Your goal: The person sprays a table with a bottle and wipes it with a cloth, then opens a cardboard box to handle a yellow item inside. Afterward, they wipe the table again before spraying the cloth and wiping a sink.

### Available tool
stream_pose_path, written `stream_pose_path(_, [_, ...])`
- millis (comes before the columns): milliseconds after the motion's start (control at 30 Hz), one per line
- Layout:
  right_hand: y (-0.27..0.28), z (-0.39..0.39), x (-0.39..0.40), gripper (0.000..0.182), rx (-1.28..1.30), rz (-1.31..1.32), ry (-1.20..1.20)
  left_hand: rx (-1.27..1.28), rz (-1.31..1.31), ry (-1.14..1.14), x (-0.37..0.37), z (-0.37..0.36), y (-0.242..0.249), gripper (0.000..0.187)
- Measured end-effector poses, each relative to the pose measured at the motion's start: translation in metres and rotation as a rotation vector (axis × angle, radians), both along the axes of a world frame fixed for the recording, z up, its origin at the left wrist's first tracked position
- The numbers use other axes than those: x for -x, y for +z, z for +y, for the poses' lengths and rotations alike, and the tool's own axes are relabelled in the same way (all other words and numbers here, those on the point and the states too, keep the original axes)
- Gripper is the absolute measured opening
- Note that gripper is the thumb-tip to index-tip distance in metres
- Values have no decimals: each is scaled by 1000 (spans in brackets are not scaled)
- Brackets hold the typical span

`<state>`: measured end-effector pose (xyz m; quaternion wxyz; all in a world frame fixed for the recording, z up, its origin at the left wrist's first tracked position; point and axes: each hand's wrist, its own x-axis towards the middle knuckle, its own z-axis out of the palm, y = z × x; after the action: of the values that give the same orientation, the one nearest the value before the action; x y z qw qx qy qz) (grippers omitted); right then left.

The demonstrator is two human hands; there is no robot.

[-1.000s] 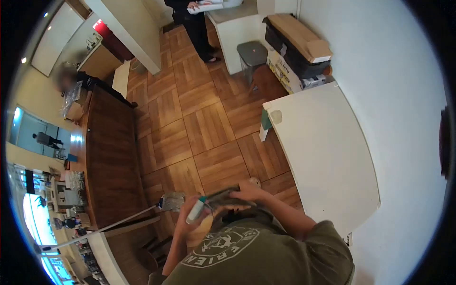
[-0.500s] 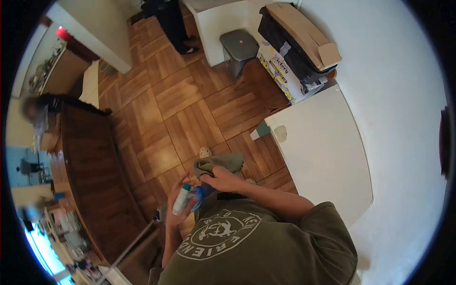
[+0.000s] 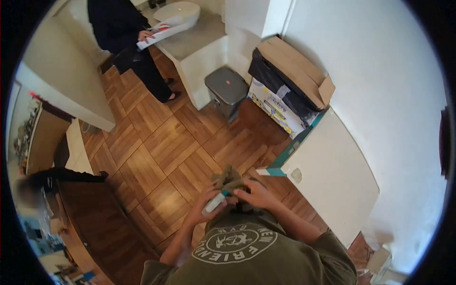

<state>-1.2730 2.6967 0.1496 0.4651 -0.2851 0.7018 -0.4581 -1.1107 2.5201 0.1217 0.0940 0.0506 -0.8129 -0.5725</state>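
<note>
We've got the olive cloth (image 3: 228,178) bunched in front of the shirt (image 3: 237,251), right hand (image 3: 257,194) fingers clamped on it, and the white teal-capped bottle (image 3: 214,203) just beside it, left hand (image 3: 202,199) fingers wrapped round. We'd call this step bunching the cloth two-handed; the next move calls for a firm hold on both. We have the white tabletop's (image 3: 337,180) chipped corner near on the right, dark wooden counter (image 3: 104,223) left, open floor (image 3: 164,159) between.
</note>
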Motion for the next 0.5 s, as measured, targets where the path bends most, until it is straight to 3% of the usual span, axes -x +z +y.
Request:
stream_pose_path(100, [-29,-6,32,33,3,19,-120,-56,-213,-67,41,-30,7,30])
stream_pose_path(167, [-61,-10,60,35,63,-23,-304,-122,-181,-33,72,-44,8,30])
stream_pose_path(267, [-90,-2,151,37,-61,109,-609,-80,-135,37,121,-66,-1,33])
stream_pose_path(333, [-135,18,235,40,-44,489,-981,-102,-183,128,155,-83,-8,37])
stream_pose_path(367, [-143,39,282,43,-183,586,-1085,-162,-255,189,169,-90,-13,39])
stream_pose_path(400, [-128,49,315,50,-199,869,-1248,-222,-339,244,180,-97,-14,41])
stream_pose_path(500, [-106,98,418,77,-390,956,-1506,-119,-291,249,242,-121,-21,61])
